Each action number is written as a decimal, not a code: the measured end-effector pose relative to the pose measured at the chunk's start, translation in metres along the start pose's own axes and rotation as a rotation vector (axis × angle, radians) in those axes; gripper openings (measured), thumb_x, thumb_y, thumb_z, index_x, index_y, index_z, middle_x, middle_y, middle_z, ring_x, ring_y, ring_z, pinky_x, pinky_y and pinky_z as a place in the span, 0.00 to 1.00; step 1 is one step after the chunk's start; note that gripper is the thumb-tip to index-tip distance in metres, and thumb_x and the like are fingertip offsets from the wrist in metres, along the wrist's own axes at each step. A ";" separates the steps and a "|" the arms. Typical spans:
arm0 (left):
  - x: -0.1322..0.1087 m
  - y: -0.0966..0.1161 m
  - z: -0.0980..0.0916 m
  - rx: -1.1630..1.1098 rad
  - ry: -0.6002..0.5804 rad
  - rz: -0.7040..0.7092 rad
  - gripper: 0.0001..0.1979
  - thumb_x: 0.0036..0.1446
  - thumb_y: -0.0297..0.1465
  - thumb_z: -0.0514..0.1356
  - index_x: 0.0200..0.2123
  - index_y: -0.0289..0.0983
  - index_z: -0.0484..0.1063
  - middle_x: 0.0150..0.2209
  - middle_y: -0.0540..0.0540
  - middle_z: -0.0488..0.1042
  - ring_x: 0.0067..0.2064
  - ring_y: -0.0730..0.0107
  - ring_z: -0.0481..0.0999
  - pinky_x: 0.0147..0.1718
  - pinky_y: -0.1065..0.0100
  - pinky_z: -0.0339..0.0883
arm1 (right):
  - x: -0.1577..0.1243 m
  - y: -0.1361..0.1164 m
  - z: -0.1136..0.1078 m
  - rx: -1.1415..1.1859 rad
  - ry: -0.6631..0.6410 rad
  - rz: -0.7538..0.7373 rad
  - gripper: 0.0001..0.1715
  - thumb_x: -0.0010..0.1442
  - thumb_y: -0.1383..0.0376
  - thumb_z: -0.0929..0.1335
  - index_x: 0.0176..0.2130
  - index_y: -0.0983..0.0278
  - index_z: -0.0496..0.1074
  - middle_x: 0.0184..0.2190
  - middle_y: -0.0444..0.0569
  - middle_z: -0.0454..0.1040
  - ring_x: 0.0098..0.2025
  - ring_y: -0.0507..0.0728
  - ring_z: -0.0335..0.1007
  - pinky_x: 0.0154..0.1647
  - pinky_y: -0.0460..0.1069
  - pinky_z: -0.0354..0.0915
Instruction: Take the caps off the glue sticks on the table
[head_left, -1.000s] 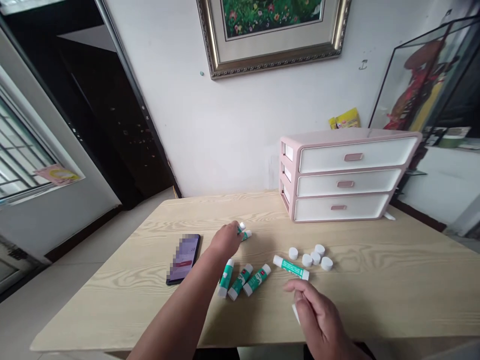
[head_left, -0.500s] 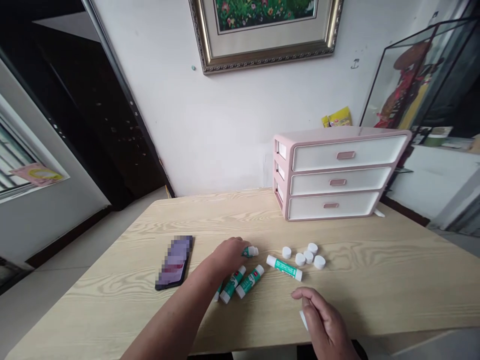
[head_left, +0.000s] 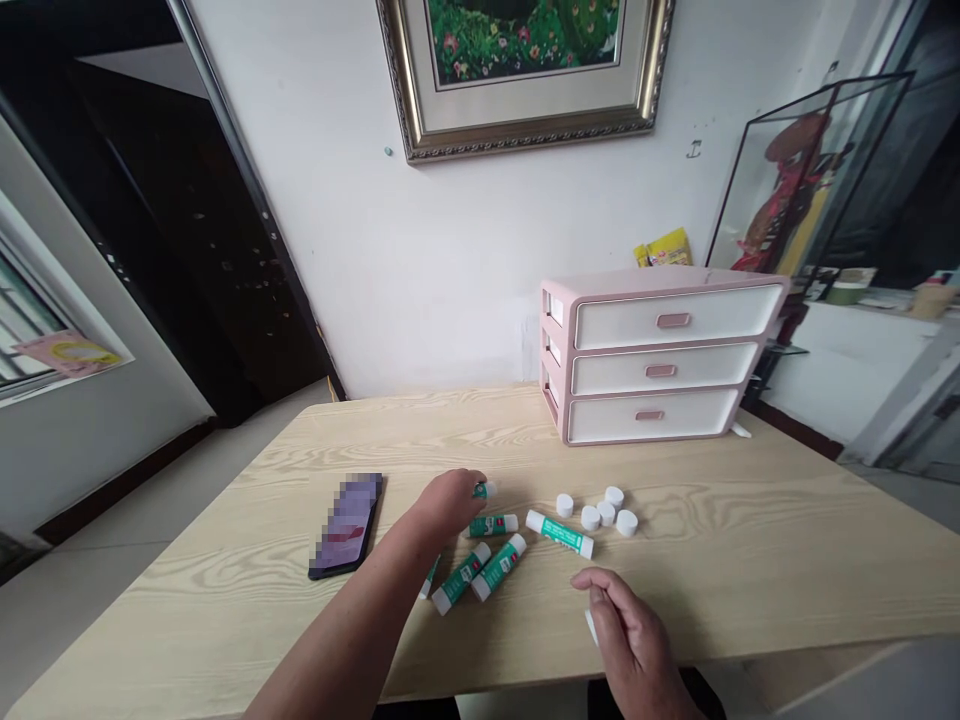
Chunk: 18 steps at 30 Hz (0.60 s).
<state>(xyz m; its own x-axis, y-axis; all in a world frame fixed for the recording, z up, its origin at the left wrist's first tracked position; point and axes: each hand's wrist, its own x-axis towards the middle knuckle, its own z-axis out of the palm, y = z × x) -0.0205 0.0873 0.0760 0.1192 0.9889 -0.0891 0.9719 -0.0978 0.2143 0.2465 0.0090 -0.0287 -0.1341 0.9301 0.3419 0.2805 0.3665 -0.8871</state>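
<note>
My left hand (head_left: 450, 502) reaches over the table with its fingers closed round a green and white glue stick (head_left: 484, 490); only one end of it shows. Just below lies another glue stick (head_left: 493, 525). Closer to me are two slanted glue sticks (head_left: 461, 578) and, partly behind my wrist, one more (head_left: 430, 578). A further glue stick (head_left: 560, 534) lies to their right, beside several round white caps (head_left: 606, 513). My right hand (head_left: 630, 635) is near the front edge, fingers curled, with a narrow white piece (head_left: 591, 627) showing beneath them; its kind is hidden.
A phone (head_left: 346, 527) lies left of my forearm. At the back right stands a pink and white drawer unit (head_left: 660, 355) against the wall. The wooden table's front edge (head_left: 750, 652) runs below my right hand.
My left hand has shifted slightly away and left. A glue stick now lies in view below it, while another end shows at its fingers. The camera view has tilted slightly.
</note>
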 end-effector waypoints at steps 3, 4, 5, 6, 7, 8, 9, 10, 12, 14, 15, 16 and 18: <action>-0.001 -0.002 0.003 -0.003 -0.012 -0.010 0.18 0.68 0.38 0.62 0.57 0.39 0.72 0.57 0.41 0.74 0.53 0.59 0.78 0.51 0.52 0.76 | 0.003 -0.008 -0.001 -0.046 0.036 -0.052 0.21 0.71 0.53 0.59 0.40 0.61 0.74 0.24 0.44 0.73 0.22 0.54 0.66 0.24 0.47 0.64; -0.002 -0.002 0.004 -0.003 -0.012 -0.009 0.18 0.68 0.38 0.62 0.57 0.39 0.72 0.57 0.41 0.74 0.52 0.59 0.78 0.50 0.52 0.76 | 0.004 -0.012 -0.002 -0.071 0.041 -0.063 0.21 0.71 0.53 0.59 0.41 0.61 0.74 0.25 0.45 0.74 0.22 0.54 0.67 0.25 0.47 0.66; -0.003 -0.003 0.004 -0.002 -0.007 -0.008 0.18 0.68 0.39 0.62 0.57 0.38 0.72 0.57 0.41 0.74 0.52 0.59 0.78 0.50 0.52 0.76 | 0.006 -0.015 -0.002 -0.103 0.038 -0.072 0.22 0.72 0.53 0.59 0.42 0.62 0.75 0.25 0.45 0.74 0.23 0.55 0.69 0.26 0.47 0.67; -0.004 -0.003 0.004 0.000 0.001 -0.006 0.17 0.68 0.39 0.62 0.56 0.38 0.73 0.56 0.41 0.75 0.52 0.59 0.78 0.51 0.52 0.76 | 0.008 -0.018 -0.002 -0.142 0.030 -0.080 0.22 0.72 0.52 0.59 0.44 0.62 0.75 0.24 0.45 0.74 0.23 0.55 0.70 0.27 0.47 0.68; -0.006 -0.002 0.004 0.002 0.014 -0.003 0.16 0.68 0.38 0.62 0.55 0.38 0.73 0.56 0.41 0.76 0.52 0.59 0.78 0.52 0.52 0.75 | 0.010 -0.021 -0.001 -0.187 0.022 -0.091 0.22 0.72 0.52 0.59 0.45 0.63 0.75 0.24 0.45 0.75 0.24 0.56 0.72 0.27 0.48 0.69; -0.009 -0.001 0.003 0.004 0.032 0.003 0.16 0.69 0.38 0.61 0.55 0.38 0.74 0.55 0.41 0.76 0.53 0.59 0.78 0.54 0.53 0.74 | 0.012 -0.022 0.000 -0.237 0.016 -0.107 0.22 0.72 0.52 0.60 0.47 0.63 0.76 0.24 0.46 0.76 0.26 0.57 0.74 0.29 0.48 0.70; -0.012 0.000 0.003 0.006 0.052 0.011 0.15 0.69 0.38 0.60 0.55 0.39 0.74 0.55 0.40 0.77 0.55 0.58 0.77 0.56 0.54 0.72 | 0.014 -0.023 0.003 -0.289 0.014 -0.129 0.22 0.71 0.52 0.62 0.48 0.64 0.76 0.27 0.48 0.78 0.29 0.58 0.77 0.31 0.49 0.72; -0.017 0.003 0.004 0.007 0.074 0.023 0.16 0.69 0.37 0.59 0.56 0.39 0.75 0.56 0.39 0.77 0.58 0.57 0.76 0.58 0.55 0.69 | 0.016 -0.022 0.006 -0.341 0.018 -0.156 0.21 0.71 0.53 0.63 0.49 0.64 0.76 0.31 0.51 0.81 0.32 0.59 0.79 0.33 0.50 0.73; -0.028 0.009 0.008 0.009 0.117 0.045 0.19 0.69 0.39 0.58 0.60 0.41 0.73 0.59 0.39 0.76 0.63 0.54 0.72 0.62 0.56 0.65 | 0.020 -0.018 0.013 -0.436 0.029 -0.218 0.18 0.70 0.57 0.64 0.51 0.63 0.76 0.39 0.54 0.83 0.39 0.61 0.81 0.38 0.52 0.75; -0.042 0.017 0.016 0.008 0.146 0.062 0.24 0.67 0.42 0.59 0.63 0.42 0.69 0.63 0.39 0.73 0.67 0.50 0.66 0.65 0.52 0.61 | 0.022 -0.014 0.019 -0.504 0.020 -0.270 0.16 0.69 0.61 0.65 0.53 0.61 0.76 0.44 0.55 0.82 0.43 0.63 0.81 0.42 0.55 0.76; -0.049 0.020 0.021 0.010 0.161 0.070 0.27 0.66 0.44 0.59 0.65 0.43 0.68 0.65 0.40 0.71 0.70 0.48 0.63 0.66 0.49 0.59 | 0.022 -0.012 0.020 -0.521 0.007 -0.286 0.17 0.69 0.62 0.66 0.54 0.61 0.75 0.46 0.55 0.82 0.46 0.63 0.81 0.44 0.56 0.77; -0.055 0.023 0.027 0.014 0.178 0.080 0.28 0.66 0.45 0.60 0.65 0.43 0.67 0.66 0.41 0.70 0.71 0.46 0.59 0.67 0.46 0.56 | 0.022 -0.011 0.020 -0.527 -0.010 -0.296 0.18 0.69 0.63 0.66 0.56 0.60 0.74 0.48 0.56 0.81 0.48 0.64 0.80 0.47 0.57 0.76; -0.066 0.027 0.038 0.027 0.215 0.097 0.28 0.65 0.46 0.60 0.66 0.45 0.67 0.69 0.43 0.67 0.73 0.43 0.55 0.69 0.41 0.51 | 0.023 -0.011 0.016 -0.524 -0.027 -0.311 0.19 0.70 0.63 0.65 0.58 0.60 0.72 0.53 0.56 0.79 0.54 0.64 0.77 0.53 0.59 0.75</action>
<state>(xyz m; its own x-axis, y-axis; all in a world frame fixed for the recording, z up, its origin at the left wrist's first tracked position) 0.0058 0.0152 0.0503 0.1694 0.9754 0.1407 0.9634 -0.1940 0.1849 0.2250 0.0259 -0.0161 -0.3065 0.7794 0.5465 0.6539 0.5896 -0.4741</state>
